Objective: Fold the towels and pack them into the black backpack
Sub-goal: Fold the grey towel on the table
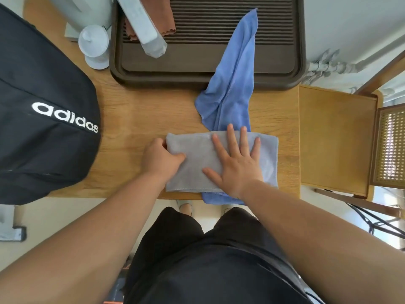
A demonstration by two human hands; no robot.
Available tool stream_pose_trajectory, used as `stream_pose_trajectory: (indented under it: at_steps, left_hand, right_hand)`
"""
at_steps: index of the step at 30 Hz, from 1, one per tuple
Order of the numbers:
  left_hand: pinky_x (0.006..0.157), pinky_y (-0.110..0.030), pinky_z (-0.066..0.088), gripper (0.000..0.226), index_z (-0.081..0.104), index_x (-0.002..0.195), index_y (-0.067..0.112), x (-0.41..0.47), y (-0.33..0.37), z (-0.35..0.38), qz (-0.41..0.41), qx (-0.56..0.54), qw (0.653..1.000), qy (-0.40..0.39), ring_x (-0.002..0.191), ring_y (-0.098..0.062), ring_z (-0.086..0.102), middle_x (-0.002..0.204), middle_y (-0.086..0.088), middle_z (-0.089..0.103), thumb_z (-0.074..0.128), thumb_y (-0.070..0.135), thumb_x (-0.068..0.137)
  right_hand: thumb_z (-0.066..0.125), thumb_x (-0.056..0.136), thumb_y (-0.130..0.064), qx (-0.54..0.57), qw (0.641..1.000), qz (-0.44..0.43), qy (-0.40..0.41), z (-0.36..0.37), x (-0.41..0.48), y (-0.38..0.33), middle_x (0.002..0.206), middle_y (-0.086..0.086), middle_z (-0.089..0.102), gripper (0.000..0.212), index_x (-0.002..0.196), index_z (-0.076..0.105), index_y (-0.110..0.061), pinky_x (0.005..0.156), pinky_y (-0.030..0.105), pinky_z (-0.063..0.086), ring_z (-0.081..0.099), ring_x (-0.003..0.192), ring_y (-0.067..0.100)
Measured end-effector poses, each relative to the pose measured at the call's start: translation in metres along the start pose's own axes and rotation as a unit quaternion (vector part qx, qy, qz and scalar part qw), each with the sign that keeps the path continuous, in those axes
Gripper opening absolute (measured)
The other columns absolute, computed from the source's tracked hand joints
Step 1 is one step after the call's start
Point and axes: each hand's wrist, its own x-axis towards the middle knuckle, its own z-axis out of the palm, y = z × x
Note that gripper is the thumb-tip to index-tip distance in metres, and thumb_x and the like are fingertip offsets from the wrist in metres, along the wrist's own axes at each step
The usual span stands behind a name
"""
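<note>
A grey towel point(197, 163) lies folded into a rectangle near the front edge of the wooden table point(135, 119). My left hand point(161, 159) grips its left edge, thumb on top. My right hand point(236, 161) presses flat on its right half with fingers spread. A blue towel point(232, 84) lies crumpled behind it, running from the dark tray down under the grey towel, and a corner of it pokes out at the table's front edge. The black backpack point(43, 110) lies on the table's left end. A brown towel point(166, 18) rests in the tray.
A dark brown slatted tray point(274, 62) sits at the back of the table. A grey-white stand and a white cup point(94, 44) are at the back left. A wooden chair point(337, 137) stands to the right of the table.
</note>
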Motion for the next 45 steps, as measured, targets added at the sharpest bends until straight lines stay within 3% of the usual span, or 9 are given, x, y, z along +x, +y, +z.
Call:
stream_pose_trajectory:
  at_steps: [7,12,17,22,25,30,36,40,45]
  left_hand:
    - [0.077,-0.045,0.061,0.045,0.066,0.105,0.017,0.004,0.001,0.003,-0.087,-0.116,0.989,-0.015,0.086,-0.022,0.070,0.098,-0.002,0.071,0.081,0.022,0.063]
    - [0.064,-0.031,0.055,0.011,0.069,0.085,0.010,0.007,0.008,-0.003,-0.108,-0.157,0.981,-0.031,0.075,-0.021,0.068,0.084,-0.005,0.072,0.071,0.003,0.078]
    - [0.055,-0.023,0.046,0.012,0.066,0.092,0.006,-0.002,0.013,-0.012,-0.079,-0.202,0.975,-0.048,0.067,-0.013,0.062,0.082,-0.002,0.069,0.067,0.004,0.081]
    - [0.061,-0.027,0.047,0.025,0.060,0.103,0.015,-0.006,0.016,-0.013,-0.083,-0.255,0.962,-0.056,0.080,-0.016,0.065,0.093,0.000,0.067,0.065,0.004,0.081]
    - [0.064,-0.027,0.050,0.008,0.067,0.088,0.019,-0.001,0.017,-0.014,-0.103,-0.282,0.950,-0.086,0.077,-0.015,0.070,0.089,0.000,0.074,0.071,0.013,0.086]
    - [0.062,-0.026,0.052,0.012,0.065,0.083,0.020,0.013,0.018,-0.010,-0.089,-0.293,0.951,-0.044,0.074,-0.015,0.068,0.088,-0.001,0.071,0.072,0.016,0.091]
    - [0.071,-0.027,0.053,0.021,0.062,0.098,0.021,0.004,0.011,-0.005,-0.061,-0.268,0.961,0.026,0.084,-0.012,0.066,0.098,0.003,0.069,0.077,0.030,0.086]
    - [0.054,-0.023,0.048,0.018,0.062,0.079,0.021,-0.011,0.005,-0.006,-0.107,-0.276,0.955,-0.027,0.070,-0.010,0.067,0.082,0.003,0.070,0.078,0.023,0.086]
    - [0.064,-0.029,0.052,0.013,0.070,0.106,0.012,-0.018,-0.007,-0.008,-0.093,-0.261,0.957,-0.087,0.087,-0.020,0.072,0.102,-0.006,0.075,0.068,0.011,0.093]
  right_hand:
    - [0.014,0.080,-0.091,-0.002,1.000,0.003,0.023,0.003,0.001,-0.002,0.167,0.012,-0.015,0.099,0.160,-0.003,-0.034,0.114,0.072,-0.004,-0.018,0.151,0.043]
    - [0.012,0.082,-0.090,-0.006,1.000,0.007,0.018,0.002,0.002,-0.004,0.167,0.011,-0.018,0.098,0.160,-0.004,-0.034,0.115,0.071,-0.003,-0.019,0.151,0.042]
    - [0.008,0.082,-0.091,-0.012,1.000,0.008,0.008,-0.001,0.001,-0.003,0.166,0.010,-0.023,0.098,0.159,-0.010,-0.034,0.116,0.069,-0.005,-0.023,0.150,0.040]
    - [0.005,0.082,-0.090,-0.020,1.000,0.010,0.006,-0.002,0.001,-0.004,0.166,0.009,-0.023,0.097,0.159,-0.013,-0.035,0.116,0.069,-0.004,-0.022,0.150,0.040]
    - [0.005,0.082,-0.090,-0.019,1.000,0.008,0.003,-0.001,0.002,-0.003,0.166,0.009,-0.024,0.096,0.159,-0.013,-0.035,0.116,0.069,-0.004,-0.023,0.150,0.040]
    - [0.005,0.082,-0.090,-0.015,1.000,0.008,-0.001,-0.001,0.002,-0.002,0.165,0.008,-0.025,0.096,0.158,-0.016,-0.036,0.116,0.068,-0.006,-0.024,0.150,0.039]
    - [0.004,0.082,-0.090,-0.008,1.000,0.008,-0.013,-0.003,0.002,-0.003,0.164,0.007,-0.028,0.097,0.157,-0.017,-0.033,0.116,0.069,-0.006,-0.027,0.149,0.038]
    - [0.007,0.088,-0.083,-0.005,1.000,0.028,0.003,-0.007,-0.008,-0.008,0.164,0.008,-0.028,0.096,0.158,-0.016,-0.021,0.117,0.068,-0.008,-0.027,0.150,0.035]
    - [0.003,0.089,-0.080,0.003,0.999,0.028,-0.034,-0.005,-0.014,-0.008,0.164,0.002,-0.030,0.095,0.158,-0.018,-0.018,0.117,0.066,-0.009,-0.029,0.149,0.033]
